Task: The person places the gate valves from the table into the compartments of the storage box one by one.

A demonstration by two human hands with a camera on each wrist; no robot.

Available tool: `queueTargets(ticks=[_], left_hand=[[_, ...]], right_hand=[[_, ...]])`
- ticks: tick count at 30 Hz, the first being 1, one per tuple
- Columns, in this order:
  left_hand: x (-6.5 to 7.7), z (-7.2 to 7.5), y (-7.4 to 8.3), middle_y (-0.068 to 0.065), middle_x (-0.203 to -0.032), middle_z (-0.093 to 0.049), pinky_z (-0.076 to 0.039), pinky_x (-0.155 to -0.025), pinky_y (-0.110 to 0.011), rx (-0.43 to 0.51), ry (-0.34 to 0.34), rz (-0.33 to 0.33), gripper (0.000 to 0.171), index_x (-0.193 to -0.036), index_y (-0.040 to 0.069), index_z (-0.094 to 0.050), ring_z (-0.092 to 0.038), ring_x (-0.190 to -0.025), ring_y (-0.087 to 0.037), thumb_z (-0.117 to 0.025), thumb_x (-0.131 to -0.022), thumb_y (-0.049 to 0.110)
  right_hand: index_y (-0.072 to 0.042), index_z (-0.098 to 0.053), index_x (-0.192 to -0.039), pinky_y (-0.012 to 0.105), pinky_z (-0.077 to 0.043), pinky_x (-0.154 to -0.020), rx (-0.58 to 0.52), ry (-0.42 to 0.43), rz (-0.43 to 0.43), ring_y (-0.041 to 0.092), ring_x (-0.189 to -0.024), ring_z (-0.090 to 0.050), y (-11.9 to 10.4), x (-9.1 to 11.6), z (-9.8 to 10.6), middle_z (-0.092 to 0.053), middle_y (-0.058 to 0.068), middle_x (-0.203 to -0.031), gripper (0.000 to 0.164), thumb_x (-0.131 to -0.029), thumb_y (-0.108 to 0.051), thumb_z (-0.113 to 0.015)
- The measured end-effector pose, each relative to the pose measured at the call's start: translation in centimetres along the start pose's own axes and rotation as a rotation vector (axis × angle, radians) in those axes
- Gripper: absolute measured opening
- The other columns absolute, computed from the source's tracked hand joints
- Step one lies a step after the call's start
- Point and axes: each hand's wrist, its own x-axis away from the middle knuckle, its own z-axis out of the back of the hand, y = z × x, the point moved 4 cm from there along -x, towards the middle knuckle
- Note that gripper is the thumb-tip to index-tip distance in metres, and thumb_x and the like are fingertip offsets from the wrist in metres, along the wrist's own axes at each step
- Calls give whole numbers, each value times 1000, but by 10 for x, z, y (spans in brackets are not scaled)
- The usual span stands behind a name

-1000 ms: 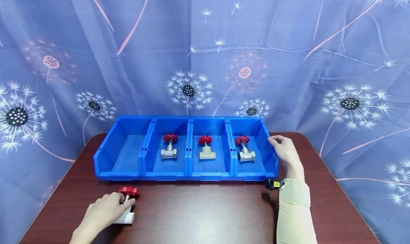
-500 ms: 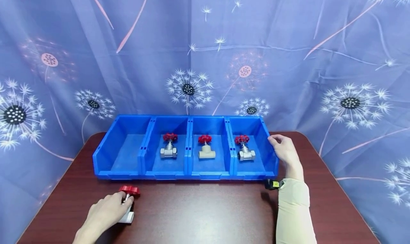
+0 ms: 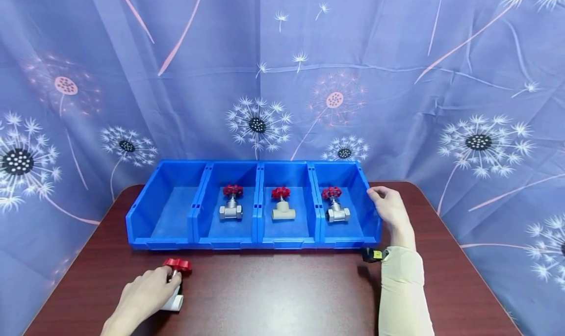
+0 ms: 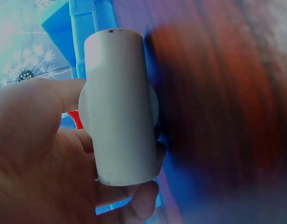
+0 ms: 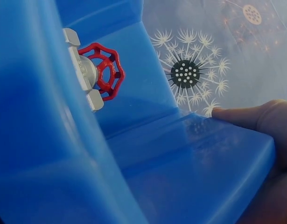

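My left hand (image 3: 143, 294) grips a white plastic valve (image 3: 173, 301) with a red handwheel (image 3: 177, 265), at the table's left front. In the left wrist view, the valve's pale tubular body (image 4: 120, 107) fills the middle, with fingers curled round its far side. My right hand (image 3: 392, 211) holds the right side wall of the rightmost blue bin (image 3: 371, 223); in the right wrist view its thumb (image 5: 241, 116) lies at the wall's top edge. That bin contains a metal valve (image 3: 338, 213) with a red handwheel, seen also as a metal valve (image 5: 87, 72) in the right wrist view.
Several blue bins stand joined in a row at the back of the dark wooden table (image 3: 273, 287). The leftmost bin (image 3: 174, 218) shows a bare floor. Beside it are a metal valve (image 3: 231, 211) and a beige valve (image 3: 283, 212). A patterned curtain (image 3: 282, 81) hangs behind.
The head view has shifted slightly. Both hands keep their holds, and the valves in the bins stay where they were.
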Motion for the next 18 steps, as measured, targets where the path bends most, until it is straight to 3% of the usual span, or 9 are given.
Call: queueTargets(ticks=[7, 13, 18], left_hand=[[0, 8, 2, -17, -82, -65, -44, -54, -49, 39, 74, -28, 33, -96, 5, -68, -60, -67, -29, -53, -94, 34], [2, 31, -2, -17, -83, -65, -44, -52, -47, 17, 85, -28, 38, -100, 2, -68, -58, -65, -28, -52, -96, 37], [4, 58, -2, -10, -74, -61, -42, -51, -42, 16, 72, -19, 38, -93, 5, -67, -54, -62, -24, -49, -97, 39]], right_hand=[[6, -56, -130, 41, -47, -81, -3, 29, -5, 35, -102, -53, 1, 1, 4, -57, 26, -124, 44, -104, -29, -48], [7, -54, -132, 50, -45, -92, -21, 14, -10, 40, -110, -53, 3, 0, 1, -55, 28, -128, 47, -104, -30, -47], [6, -55, -131, 44, -47, -84, -18, 17, -3, 37, -104, -54, 1, -1, -1, -57, 27, -125, 46, -104, -30, -47]])
